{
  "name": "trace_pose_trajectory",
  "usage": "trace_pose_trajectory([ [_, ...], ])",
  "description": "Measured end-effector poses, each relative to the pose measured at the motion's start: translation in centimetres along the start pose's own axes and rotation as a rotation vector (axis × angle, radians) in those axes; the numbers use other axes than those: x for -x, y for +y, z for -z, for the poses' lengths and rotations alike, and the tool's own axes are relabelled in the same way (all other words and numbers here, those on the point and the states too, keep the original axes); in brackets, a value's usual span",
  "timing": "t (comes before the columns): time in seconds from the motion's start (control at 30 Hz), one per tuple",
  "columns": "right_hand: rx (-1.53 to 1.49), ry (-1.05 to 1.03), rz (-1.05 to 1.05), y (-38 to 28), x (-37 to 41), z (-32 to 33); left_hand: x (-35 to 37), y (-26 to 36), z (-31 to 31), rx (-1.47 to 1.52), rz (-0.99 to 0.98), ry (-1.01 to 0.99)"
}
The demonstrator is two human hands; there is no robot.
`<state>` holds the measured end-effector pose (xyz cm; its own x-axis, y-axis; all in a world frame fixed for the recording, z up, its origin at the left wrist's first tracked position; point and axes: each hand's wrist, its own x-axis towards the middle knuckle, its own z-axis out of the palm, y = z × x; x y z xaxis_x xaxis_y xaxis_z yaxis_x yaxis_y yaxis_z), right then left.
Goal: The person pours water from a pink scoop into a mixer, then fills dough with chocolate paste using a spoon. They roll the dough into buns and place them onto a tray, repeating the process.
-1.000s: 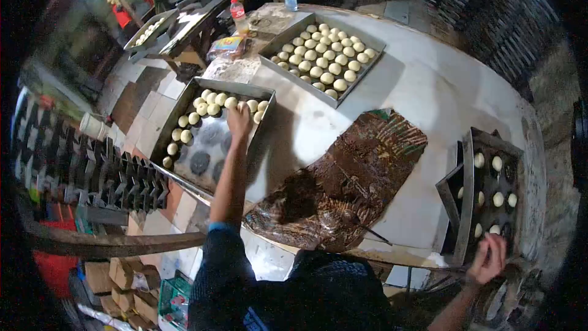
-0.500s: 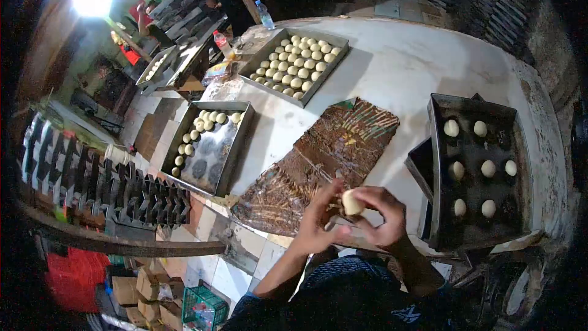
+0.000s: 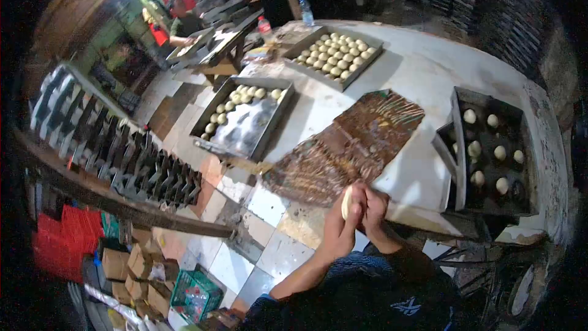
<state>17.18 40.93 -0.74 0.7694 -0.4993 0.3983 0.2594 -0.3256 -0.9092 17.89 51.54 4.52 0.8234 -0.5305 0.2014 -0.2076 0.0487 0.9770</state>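
A pale dough ball [image 3: 347, 203] is pressed between my two hands at the table's near edge, and only a strip of it shows. My left hand [image 3: 337, 227] is closed against one side of it. From the other side my right hand [image 3: 372, 207] wraps over it with bent fingers. Just beyond the hands lies a brown, smeared mat [image 3: 349, 147]. On the right, a dark metal tray [image 3: 525, 141] holds several spaced dough balls, partly on top of another tray [image 3: 445, 147].
A tray [image 3: 282, 110] at left has dough balls along its edges; a fuller tray [image 3: 373, 55] sits behind. Bottles [image 3: 305, 11] stand at the back. Stacked metal trays [image 3: 122, 141], boxes [image 3: 116, 265] and a green crate [image 3: 197, 297] are at left. Another person [image 3: 185, 23] works beyond.
My hands have closed together around the dough ball, which was held more openly at the fingertips. The camera view has shifted, so the table and trays appear moved.
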Motion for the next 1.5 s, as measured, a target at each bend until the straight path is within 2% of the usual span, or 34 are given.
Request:
trace_pose_trajectory([
  [0.03,0.096,-0.104,0.183,-1.1,-0.6,-1.1,1.3,0.3,1.4,-0.084,0.096,0.094],
  [0.1,0.107,-0.262,0.179,-0.9,0.1,-4.2,4.0,-0.2,4.4,-0.063,0.179,0.2],
  [0.13,0.158,-0.259,0.201,-2.2,0.6,-5.3,5.3,-0.5,5.7,0.111,0.211,0.264],
  [0.17,0.211,-0.251,0.22,-3.4,1.1,-6.2,6.1,-0.4,7.0,0.438,0.231,0.285],
  [0.23,0.046,-0.278,0.105,-4.0,2.4,-7.6,8.0,-1.7,8.5,0.76,0.294,0.389],
  [0.27,0.038,-0.286,0.127,-4.0,3.3,-8.2,8.3,-1.5,7.6,0.621,0.281,0.419],
  [0.3,0.033,-0.294,0.151,-3.7,4.1,-8.6,10.2,-5.2,8.2,0.64,0.446,0.245],
  [0.33,-0.129,-0.262,-0.017,-3.1,5.0,-9.0,10.5,-6.3,8.7,0.724,0.535,0.228],
  [0.37,-0.103,-0.268,-0.019,-2.3,4.9,-8.7,10.2,-7.0,8.9,0.812,0.616,0.209],
  [0.4,-0.089,-0.297,-0.043,-1.4,4.3,-7.8,9.0,-5.3,8.3,1.042,0.528,0.294],
  [0.43,-0.075,-0.331,-0.073,-0.2,3.7,-6.7,8.4,-5.1,8.7,1.072,0.574,0.258],
  [0.47,0.007,-0.413,-0.161,1.8,2.4,-4.8,7.9,-4.9,9.0,1.026,0.605,0.23],
  [0.5,0.322,-0.455,-0.38,1.7,0.7,-2.9,7.4,-5.0,9.3,0.971,0.634,0.198],
  [0.53,0.545,-0.275,-0.064,5.6,0.5,-1.2,6.9,-5.3,9.4,0.976,0.636,0.204],
  [0.6,1.062,-0.331,-0.046,8.7,-0.6,1.9,5.4,-5.8,9.7,1.013,0.425,0.138],
  [0.63,1.055,-0.329,-0.045,9.1,-1.0,2.4,4.6,-5.8,9.9,1.006,0.423,0.138],
  [0.7,1.174,-0.529,-0.106,9.6,-1.9,2.9,2.9,-5.7,10.8,0.882,0.4,0.147],
  [0.73,1.233,-0.51,0.058,11.2,-1.8,2.7,2.2,-6.3,11.4,0.842,0.404,0.166],
  [0.77,1.22,-0.505,0.046,12.3,-1.6,3.1,1.5,-6.8,12.0,0.791,0.396,0.17],
  [0.83,1.043,-0.714,-0.14,8.1,-3.6,2.7,0.0,-8.4,13.3,0.736,0.416,0.22],
  [0.87,0.851,-0.442,-0.188,17.0,-0.4,3.4,-0.9,-8.3,13.2,0.665,0.414,0.327],
  [0.9,0.848,-0.44,-0.201,16.2,-1.3,3.7,-1.6,-8.6,13.6,0.671,0.418,0.337],
  [0.97,0.831,-0.572,-0.115,12.9,-4.0,3.5,-3.2,-9.2,13.6,0.631,0.385,0.386],
  [1.0,0.728,-0.433,-0.002,13.9,-4.8,3.1,-3.8,-9.8,13.6,0.631,0.377,0.385],
  [1.03,0.723,-0.435,-0.015,13.5,-6.1,2.8,-4.3,-10.0,13.4,0.625,0.39,0.385],
  [1.1,0.86,-0.576,-0.169,12.3,-7.9,2.7,-5.2,-10.2,12.9,0.665,0.388,0.383],
  [1.17,0.871,-0.603,-0.095,13.9,-7.6,3.0,-6.2,-9.9,12.4,0.682,0.414,0.429],
  [1.23,0.755,-0.76,-0.152,13.3,-8.7,3.7,-6.5,-10.8,12.1,0.733,0.391,0.38],
  [1.27,0.708,-0.939,-0.105,15.5,-9.6,4.3,-6.7,-11.1,11.6,0.688,0.411,0.443],
  [1.3,0.706,-0.94,-0.107,15.8,-9.9,4.7,-7.1,-11.6,11.0,0.687,0.413,0.444],
  [1.33,0.347,-0.961,-0.266,16.1,-10.0,4.9,-7.4,-12.0,10.3,0.69,0.485,0.485],
  [1.37,-0.018,-0.953,-0.417,16.2,-9.8,4.8,-7.8,-12.4,9.7,0.689,0.558,0.523],
  [1.43,-0.022,-0.87,-0.415,13.8,-8.8,3.3,-8.8,-12.1,8.2,0.733,0.649,0.445],
  [1.5,-0.071,-0.389,0.096,12.6,-7.2,1.3,-9.4,-11.7,6.9,0.806,0.803,0.446],
])
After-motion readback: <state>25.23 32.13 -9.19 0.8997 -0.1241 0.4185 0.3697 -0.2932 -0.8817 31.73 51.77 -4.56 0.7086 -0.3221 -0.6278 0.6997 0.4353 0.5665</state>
